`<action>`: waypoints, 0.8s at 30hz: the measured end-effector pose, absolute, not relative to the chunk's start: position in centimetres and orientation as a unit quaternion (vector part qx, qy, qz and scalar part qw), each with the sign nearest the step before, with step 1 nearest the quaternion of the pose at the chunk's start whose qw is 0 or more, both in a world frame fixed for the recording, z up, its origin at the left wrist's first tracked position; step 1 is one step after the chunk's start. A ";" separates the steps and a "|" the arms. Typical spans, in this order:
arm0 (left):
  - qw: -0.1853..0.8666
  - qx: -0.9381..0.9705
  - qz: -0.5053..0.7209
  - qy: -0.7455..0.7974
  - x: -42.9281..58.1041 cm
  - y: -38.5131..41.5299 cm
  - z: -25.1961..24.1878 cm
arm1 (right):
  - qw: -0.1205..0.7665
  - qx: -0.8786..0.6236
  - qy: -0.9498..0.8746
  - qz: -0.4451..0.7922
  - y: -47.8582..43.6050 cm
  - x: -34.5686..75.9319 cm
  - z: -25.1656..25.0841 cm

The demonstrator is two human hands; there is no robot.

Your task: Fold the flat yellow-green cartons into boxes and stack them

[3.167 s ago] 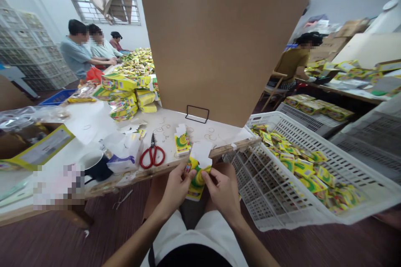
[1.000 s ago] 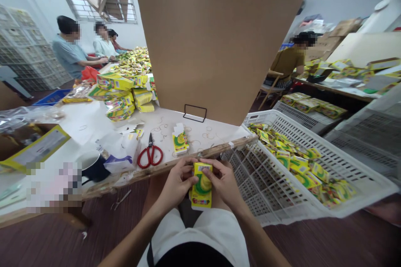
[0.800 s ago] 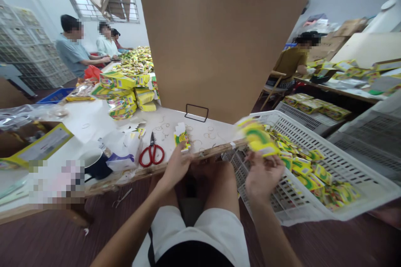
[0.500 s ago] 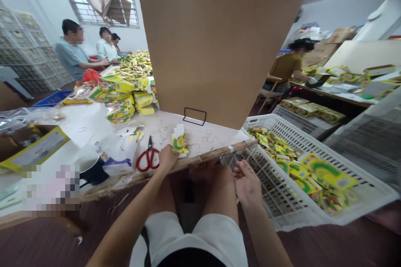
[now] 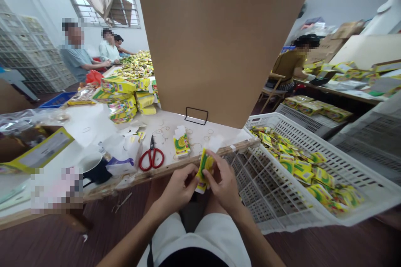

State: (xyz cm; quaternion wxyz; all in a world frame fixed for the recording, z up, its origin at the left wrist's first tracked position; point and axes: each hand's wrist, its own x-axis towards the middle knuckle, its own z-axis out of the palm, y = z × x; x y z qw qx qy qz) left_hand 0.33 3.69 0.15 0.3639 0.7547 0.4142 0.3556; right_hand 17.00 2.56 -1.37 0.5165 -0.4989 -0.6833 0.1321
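In front of my lap, just past the table edge, both hands grip one small yellow-and-green carton (image 5: 204, 166). My left hand (image 5: 182, 184) pinches its lower left side with curled fingers. On the other side, my right hand (image 5: 224, 181) has its thumb on the front face and its fingers around the right edge. On the table lies a small stack of similar cartons (image 5: 181, 144) with white flaps at the top. Red-handled scissors (image 5: 151, 157) rest to the left of that stack, points away from me.
A white plastic crate (image 5: 313, 137) full of yellow packets stands at my right. Behind the table edge rises a big cardboard sheet (image 5: 219, 50) near a black wire stand (image 5: 196, 116). Left are a dark mug (image 5: 95, 171), piled cartons (image 5: 120, 100) and an open box (image 5: 40, 150). Several people sit farther off.
My left hand has left the carton stack on the table and come toward my lap. My right hand has moved in from beside the crate. Both now hold a carton.
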 end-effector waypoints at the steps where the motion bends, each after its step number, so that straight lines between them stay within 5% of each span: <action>1: 0.379 0.751 0.362 0.402 0.3 3.1 0.2 | 0.504 -0.495 -0.689 0.163 2.4 16.8 -1.3; 12: 0.439 0.723 0.368 0.387 0.2 1.6 0.4 | 0.525 -0.448 -0.623 0.369 1.9 16.6 -1.4; 24: 0.536 0.612 0.459 0.358 1.0 0.8 0.5 | 0.533 -0.472 -0.591 0.378 1.8 16.4 -1.4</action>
